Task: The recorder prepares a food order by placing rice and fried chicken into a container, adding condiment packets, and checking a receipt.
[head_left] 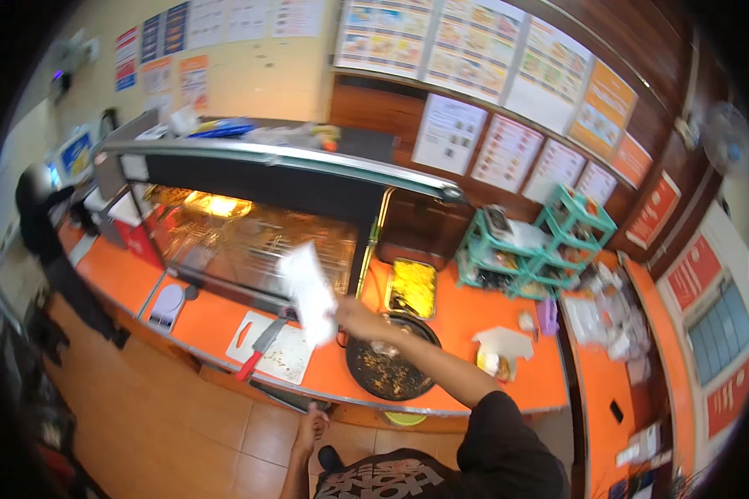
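Observation:
My right hand [354,318] reaches forward across the counter, closed on a flat white piece [308,295] that looks like folded paper or card, blurred by motion. Beneath that forearm sits a round black pan [383,370] with brown food bits in it. My left hand [310,424] hangs low in front of the counter's edge, its fingers loosely apart and nothing visible in them. Left of the pan, a knife with a red handle [250,366] lies on a white cutting board [295,359] with crumbs on it.
A lit glass food warmer [262,241] stands along the back of the orange counter [204,337]. Right of it are a tray of yellow food [412,287], an open white food box [508,341] and teal stacked baskets [495,241]. A kitchen scale [168,303] sits left. Another person [50,241] stands far left.

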{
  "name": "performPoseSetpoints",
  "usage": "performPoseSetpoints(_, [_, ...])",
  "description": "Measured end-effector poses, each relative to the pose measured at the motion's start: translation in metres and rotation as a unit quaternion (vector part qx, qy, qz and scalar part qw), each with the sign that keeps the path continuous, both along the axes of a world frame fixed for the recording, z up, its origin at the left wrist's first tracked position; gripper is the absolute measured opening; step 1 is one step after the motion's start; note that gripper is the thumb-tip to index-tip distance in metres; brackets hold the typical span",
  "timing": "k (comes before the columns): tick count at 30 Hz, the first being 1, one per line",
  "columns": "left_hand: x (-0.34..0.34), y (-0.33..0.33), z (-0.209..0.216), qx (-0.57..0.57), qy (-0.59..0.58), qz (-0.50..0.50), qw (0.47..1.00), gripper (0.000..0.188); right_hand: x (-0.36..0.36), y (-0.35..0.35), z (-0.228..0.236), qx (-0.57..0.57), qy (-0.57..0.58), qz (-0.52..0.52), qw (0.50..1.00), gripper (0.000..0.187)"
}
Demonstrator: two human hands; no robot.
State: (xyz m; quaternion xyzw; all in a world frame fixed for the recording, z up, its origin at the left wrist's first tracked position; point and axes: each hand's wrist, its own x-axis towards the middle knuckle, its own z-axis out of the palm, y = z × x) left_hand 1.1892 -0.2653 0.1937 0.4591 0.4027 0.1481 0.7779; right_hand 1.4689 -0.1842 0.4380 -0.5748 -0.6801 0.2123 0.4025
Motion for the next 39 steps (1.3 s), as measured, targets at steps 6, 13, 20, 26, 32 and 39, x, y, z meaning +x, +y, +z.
performPoseSetpoints(6, [0.077,-0.073,0.072,-0.095,-0.216,0.002,0.972,0.074,0.019,-0.201,-0.106,-0.414,0.122,0.168,0.886,0.046])
performPoseSetpoints(13, [0.262,-0.172,0.076,-0.200,-0.209,-0.147,0.946,0.042,0.128,-0.416,-0.149,-0.435,0.273,0.043,0.857,0.042])
performPoseSetpoints(20, [0.407,-0.180,-0.024,-0.151,-0.049,-0.090,0.983,0.036,0.245,-0.573,-0.137,-0.366,0.376,-0.168,0.834,0.036])
performPoseSetpoints(26, [0.496,-0.163,-0.019,0.091,0.073,-0.043,0.992,0.031,0.335,-0.617,-0.155,-0.337,0.409,-0.211,0.822,0.030])
performPoseSetpoints(32, [0.528,-0.142,-0.058,0.162,0.093,-0.078,0.979,0.025,0.433,-0.610,-0.158,-0.346,0.402,-0.276,0.802,0.029])
performPoseSetpoints(39, [0.543,-0.192,-0.067,0.201,0.175,-0.061,0.962,0.013,0.627,-0.536,-0.165,-0.188,0.132,-0.369,0.901,0.016])
